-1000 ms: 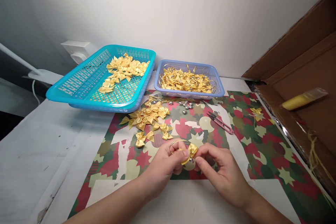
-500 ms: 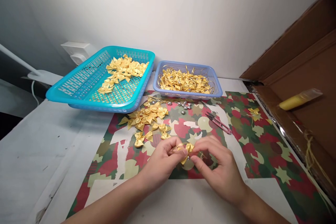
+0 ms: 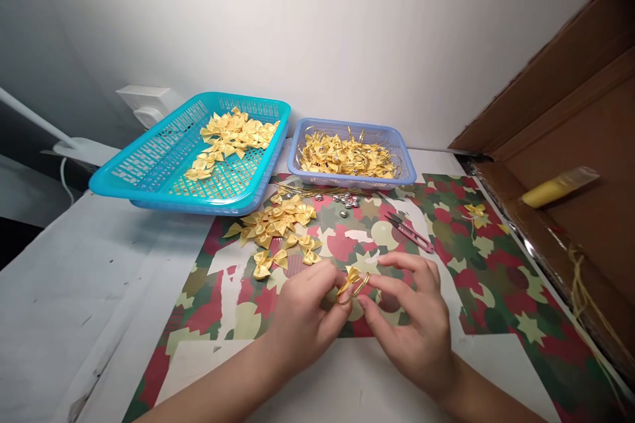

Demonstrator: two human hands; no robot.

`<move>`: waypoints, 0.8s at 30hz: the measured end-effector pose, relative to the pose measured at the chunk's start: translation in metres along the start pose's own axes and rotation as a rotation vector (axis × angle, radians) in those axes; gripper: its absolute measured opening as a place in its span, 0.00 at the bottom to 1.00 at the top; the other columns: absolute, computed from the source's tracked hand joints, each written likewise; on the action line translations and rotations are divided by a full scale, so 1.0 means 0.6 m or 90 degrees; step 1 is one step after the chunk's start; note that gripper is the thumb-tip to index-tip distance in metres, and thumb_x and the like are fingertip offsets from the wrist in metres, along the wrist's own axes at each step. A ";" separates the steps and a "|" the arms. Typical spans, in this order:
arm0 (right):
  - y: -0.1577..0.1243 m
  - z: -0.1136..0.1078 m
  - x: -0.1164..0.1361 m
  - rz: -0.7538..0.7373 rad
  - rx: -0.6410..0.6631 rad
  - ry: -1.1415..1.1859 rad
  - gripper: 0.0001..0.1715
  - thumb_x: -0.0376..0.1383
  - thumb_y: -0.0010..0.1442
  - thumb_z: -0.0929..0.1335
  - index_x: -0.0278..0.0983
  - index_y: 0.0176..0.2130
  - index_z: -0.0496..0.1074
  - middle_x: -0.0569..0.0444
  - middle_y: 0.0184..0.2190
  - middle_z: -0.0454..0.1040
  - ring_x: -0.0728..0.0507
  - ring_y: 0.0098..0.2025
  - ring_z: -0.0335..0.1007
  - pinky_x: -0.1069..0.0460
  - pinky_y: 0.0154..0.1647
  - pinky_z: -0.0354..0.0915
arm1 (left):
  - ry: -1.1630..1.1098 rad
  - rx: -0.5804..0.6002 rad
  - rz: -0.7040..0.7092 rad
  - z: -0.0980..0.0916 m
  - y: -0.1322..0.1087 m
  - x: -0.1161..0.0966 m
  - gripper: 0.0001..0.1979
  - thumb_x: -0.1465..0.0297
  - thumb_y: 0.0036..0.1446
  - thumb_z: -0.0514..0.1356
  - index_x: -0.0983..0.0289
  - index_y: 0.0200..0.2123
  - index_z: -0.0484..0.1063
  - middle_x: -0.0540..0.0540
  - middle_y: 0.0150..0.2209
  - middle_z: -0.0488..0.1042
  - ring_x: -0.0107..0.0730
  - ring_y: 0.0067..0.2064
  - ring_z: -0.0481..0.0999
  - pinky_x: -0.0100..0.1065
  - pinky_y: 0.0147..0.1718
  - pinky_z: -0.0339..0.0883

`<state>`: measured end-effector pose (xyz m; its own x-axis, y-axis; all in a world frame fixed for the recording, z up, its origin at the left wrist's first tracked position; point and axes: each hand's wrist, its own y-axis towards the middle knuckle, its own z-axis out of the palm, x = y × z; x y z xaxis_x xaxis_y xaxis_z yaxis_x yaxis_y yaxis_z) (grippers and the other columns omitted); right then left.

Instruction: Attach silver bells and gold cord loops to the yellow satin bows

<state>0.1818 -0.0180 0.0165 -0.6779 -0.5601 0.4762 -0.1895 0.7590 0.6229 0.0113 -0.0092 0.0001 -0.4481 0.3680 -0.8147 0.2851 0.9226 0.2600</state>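
Observation:
My left hand [image 3: 310,310] pinches a yellow ribbon bow [image 3: 352,275] between thumb and fingers. A looped gold cord [image 3: 362,285] hangs by the bow, between my two hands. The fingers of my right hand [image 3: 411,317] are apart, with the index fingertip at the cord loop and the thumb just below it. Beyond my left hand lies a pile of yellow bows [image 3: 278,219]. Small silver bells [image 3: 347,199] and straight gold cords [image 3: 307,189] rest near the blue-violet basket. Pink-handled snips [image 3: 411,233] lie beyond my right hand.
A turquoise basket [image 3: 248,197] with bows stands at the back left. The blue-violet basket [image 3: 347,180] beside it holds bows with cords. A single bow [image 3: 476,210] lies at the right on the patterned sheet [image 3: 496,304]. Cardboard [image 3: 585,112] borders the right, with a yellow tube [image 3: 550,190].
My right hand's fingers have spread and moved slightly away from the bow. The gold cord now shows as a loop beside the bow. My left hand has turned and keeps its pinch.

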 end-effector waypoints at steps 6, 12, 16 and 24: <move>-0.002 0.005 -0.003 0.029 0.015 0.046 0.09 0.27 0.57 0.67 0.39 0.37 0.74 0.48 0.42 0.68 0.40 0.45 0.66 0.43 0.44 0.66 | -0.017 0.007 0.032 -0.004 0.000 -0.003 0.10 0.77 0.57 0.56 0.61 0.26 0.60 0.48 0.23 0.59 0.30 0.26 0.60 0.31 0.27 0.53; -0.002 0.011 -0.011 0.080 0.043 0.134 0.07 0.27 0.58 0.68 0.38 0.33 0.75 0.49 0.41 0.68 0.42 0.44 0.66 0.46 0.43 0.67 | -0.074 -0.001 -0.023 -0.007 0.003 -0.006 0.06 0.75 0.59 0.56 0.61 0.29 0.65 0.55 0.39 0.62 0.36 0.40 0.65 0.34 0.39 0.60; 0.000 0.015 -0.013 0.077 0.033 0.140 0.09 0.26 0.58 0.68 0.39 0.33 0.75 0.50 0.40 0.68 0.42 0.43 0.66 0.46 0.43 0.67 | -0.073 0.009 -0.049 -0.008 0.003 -0.011 0.05 0.75 0.58 0.56 0.61 0.30 0.67 0.57 0.48 0.62 0.41 0.50 0.63 0.38 0.48 0.58; -0.017 -0.013 -0.016 -0.053 -0.005 0.258 0.13 0.27 0.62 0.64 0.43 0.41 0.73 0.51 0.35 0.76 0.44 0.33 0.73 0.48 0.32 0.71 | -0.142 0.006 -0.112 -0.016 0.017 -0.007 0.11 0.67 0.62 0.56 0.61 0.26 0.62 0.56 0.43 0.70 0.40 0.47 0.68 0.36 0.46 0.59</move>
<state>0.1958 -0.0232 0.0106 -0.3252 -0.7057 0.6295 -0.2254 0.7044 0.6731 0.0082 -0.0004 0.0111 -0.2938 0.1667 -0.9412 0.2276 0.9686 0.1005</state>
